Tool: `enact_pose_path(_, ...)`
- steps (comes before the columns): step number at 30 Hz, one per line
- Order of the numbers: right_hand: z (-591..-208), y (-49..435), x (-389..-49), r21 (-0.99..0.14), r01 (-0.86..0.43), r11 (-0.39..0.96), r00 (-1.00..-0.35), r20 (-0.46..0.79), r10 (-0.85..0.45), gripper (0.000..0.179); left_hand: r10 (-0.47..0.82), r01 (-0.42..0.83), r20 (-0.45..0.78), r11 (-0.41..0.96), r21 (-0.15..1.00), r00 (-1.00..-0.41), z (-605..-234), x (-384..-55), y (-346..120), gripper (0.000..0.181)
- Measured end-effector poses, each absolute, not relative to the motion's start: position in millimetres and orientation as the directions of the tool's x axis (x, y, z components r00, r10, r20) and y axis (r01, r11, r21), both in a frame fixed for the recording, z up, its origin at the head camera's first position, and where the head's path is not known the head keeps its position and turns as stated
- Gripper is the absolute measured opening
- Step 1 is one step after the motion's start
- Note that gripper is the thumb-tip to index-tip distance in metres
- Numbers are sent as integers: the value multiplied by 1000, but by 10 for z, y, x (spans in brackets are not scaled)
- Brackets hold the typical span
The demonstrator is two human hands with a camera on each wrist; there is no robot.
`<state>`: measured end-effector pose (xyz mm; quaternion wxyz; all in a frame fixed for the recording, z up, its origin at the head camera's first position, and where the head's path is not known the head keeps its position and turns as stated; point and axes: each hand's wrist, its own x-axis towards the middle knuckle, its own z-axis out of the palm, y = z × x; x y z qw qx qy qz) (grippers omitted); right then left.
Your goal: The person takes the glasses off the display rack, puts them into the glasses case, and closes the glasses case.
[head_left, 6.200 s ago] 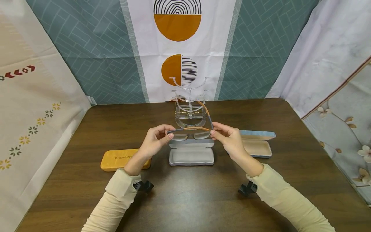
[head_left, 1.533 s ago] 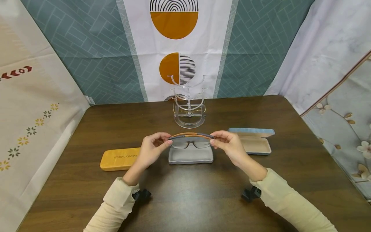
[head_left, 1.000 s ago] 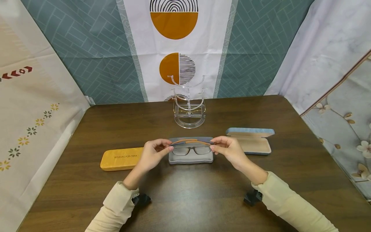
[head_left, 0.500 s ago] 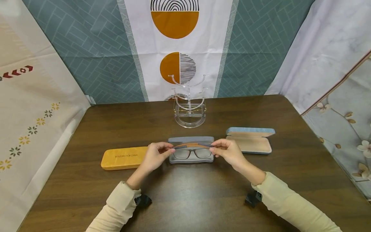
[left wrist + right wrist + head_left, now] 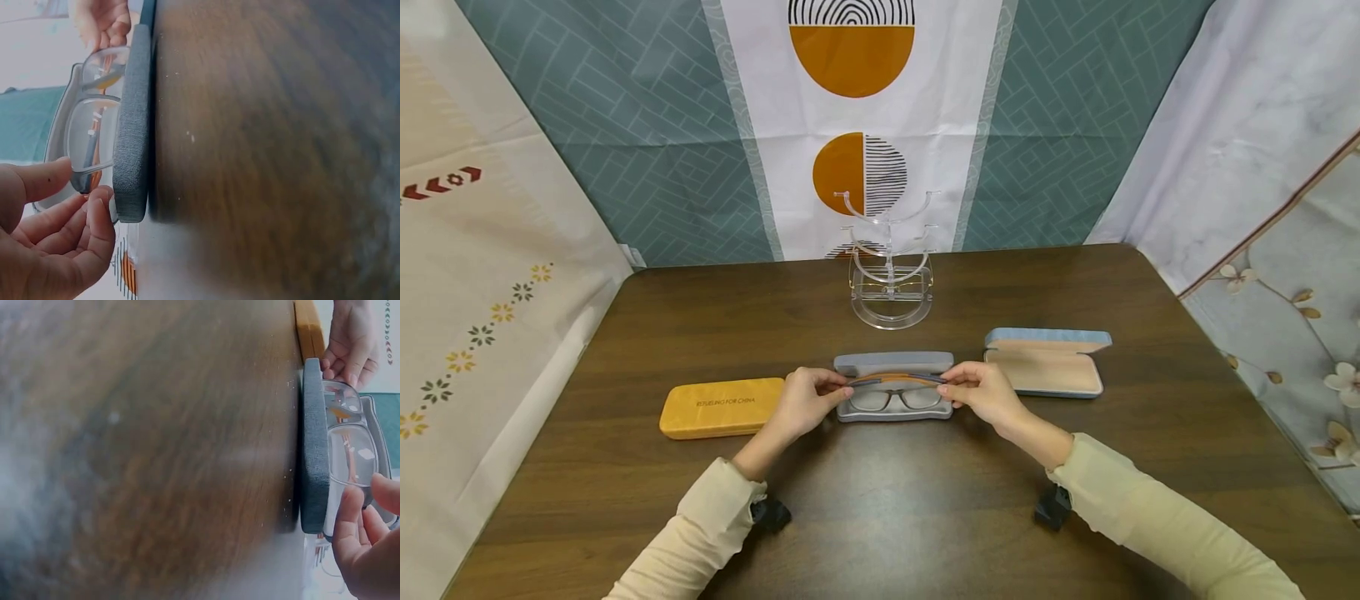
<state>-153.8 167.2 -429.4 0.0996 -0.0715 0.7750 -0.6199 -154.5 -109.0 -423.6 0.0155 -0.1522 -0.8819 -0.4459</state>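
A pair of eyeglasses [image 5: 891, 400] with folded orange-and-grey temples lies low in the open grey glasses case [image 5: 895, 415], lenses towards me. At its left end, my left hand [image 5: 808, 404] pinches the frame near the hinge between thumb and fingers. The opposite hinge is held by my right hand [image 5: 988, 396], its thumb in front. In the left wrist view, the case's textured outer wall [image 5: 132, 131] stands in front of the lens [image 5: 92, 134]. From the right wrist, the near lens [image 5: 352, 453] shows just inside the case, beside my thumb.
A yellow glasses case [image 5: 718, 410], closed, lies left of the grey one. To the right stands an open blue case [image 5: 1052, 375] with a beige lining. Behind is a clear tiered display stand [image 5: 891, 308] with thin gold-framed glasses on its lowest tier. The wooden table [image 5: 887, 517] extends towards me.
Both hands have brought the eyeglasses down and nearer into the grey case. The temple that stuck up earlier is folded in. Over the last half second the right hand has shifted slightly left.
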Motion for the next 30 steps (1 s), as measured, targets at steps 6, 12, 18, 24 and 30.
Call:
enact_pose_path(6,-4295,1667,-1543,-963,30,267,-968,-95,-232,24,279,292,149,591,752,-949,-4245,-1571,-1080,13)
enact_pose_path(12,-4306,1656,-1545,-948,25,318,-967,-103,-234,24,277,274,123,617,738,-953,-4239,-1573,-1079,13)
enact_pose_path(18,-4338,1652,-1564,-932,-9,362,-968,-83,-237,22,280,276,117,639,718,-953,-4232,-1572,-1078,10)
enact_pose_path(24,-4356,1654,-1595,-921,-10,390,-969,-87,-229,21,274,267,107,656,706,-956,-4244,-1590,-1083,9)
enact_pose_path(30,-4374,1665,-1626,-912,-1,410,-969,-100,-225,20,274,258,90,673,693,-957,-4226,-1592,-1074,11)
